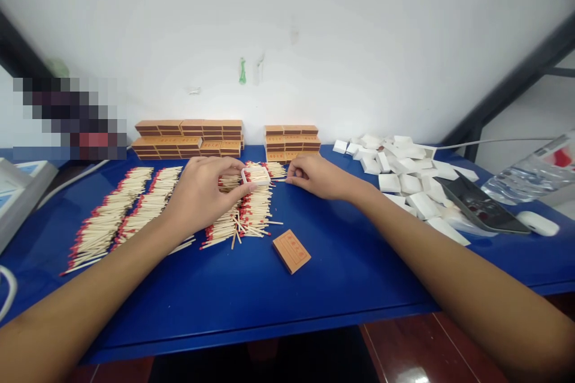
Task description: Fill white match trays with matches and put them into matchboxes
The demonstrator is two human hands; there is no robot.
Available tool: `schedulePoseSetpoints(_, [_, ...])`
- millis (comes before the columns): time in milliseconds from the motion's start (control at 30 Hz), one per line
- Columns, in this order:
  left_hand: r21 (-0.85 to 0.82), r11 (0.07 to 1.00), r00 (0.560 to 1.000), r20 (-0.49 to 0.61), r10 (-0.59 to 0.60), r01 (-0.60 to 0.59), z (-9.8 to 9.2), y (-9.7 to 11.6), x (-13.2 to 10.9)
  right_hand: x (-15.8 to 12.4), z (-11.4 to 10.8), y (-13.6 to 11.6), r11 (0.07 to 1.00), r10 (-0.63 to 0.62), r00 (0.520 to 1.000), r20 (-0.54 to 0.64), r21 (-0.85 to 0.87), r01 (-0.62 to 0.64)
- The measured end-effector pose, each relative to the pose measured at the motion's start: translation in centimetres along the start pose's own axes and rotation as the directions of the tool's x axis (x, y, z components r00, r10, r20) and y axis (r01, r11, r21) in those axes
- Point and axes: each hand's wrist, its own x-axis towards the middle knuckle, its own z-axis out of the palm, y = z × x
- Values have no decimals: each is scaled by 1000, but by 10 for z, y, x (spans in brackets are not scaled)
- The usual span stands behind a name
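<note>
My left hand (202,191) grips a small white matchbox tray (268,182) between thumb and fingers, above the matches. Matches lie inside the tray. Under and in front of it spreads a heap of red-tipped matches (254,215). Just to the right, my right hand (317,175) has its fingers curled together beside the match ends; what they hold, if anything, I cannot make out. An orange matchbox cover (291,250) with printed characters lies on the blue table (233,299), nearer to me than both hands.
More rows of matches (108,212) lie to the left. Stacked matchboxes (188,139) and a smaller stack (291,142) stand against the wall. On the right are piled white trays (406,164), a dark phone (483,206), a white mouse (538,223) and a plastic bottle (530,170).
</note>
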Motion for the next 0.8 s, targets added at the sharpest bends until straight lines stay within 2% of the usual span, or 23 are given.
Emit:
schedulePoseSetpoints(300, [1, 1000, 1000, -3, 23, -23, 0, -3, -1, -3, -7, 2, 999, 48, 995, 88, 8, -49])
schedulePoseSetpoints(567, [11, 999, 999, -2, 38, -38, 0, -1, 0, -1, 4, -4, 999, -16, 1000, -25, 33, 17])
schedulePoseSetpoints(700, [22, 999, 999, 3, 33, -33, 0, 0, 0, 0, 5, -7, 999, -51, 998, -26, 16, 52])
schedulePoseSetpoints(800, [25, 999, 999, 2, 41, -41, 1, -1, 0, 0, 5, -8, 1000, -14, 1000, -6, 3, 14])
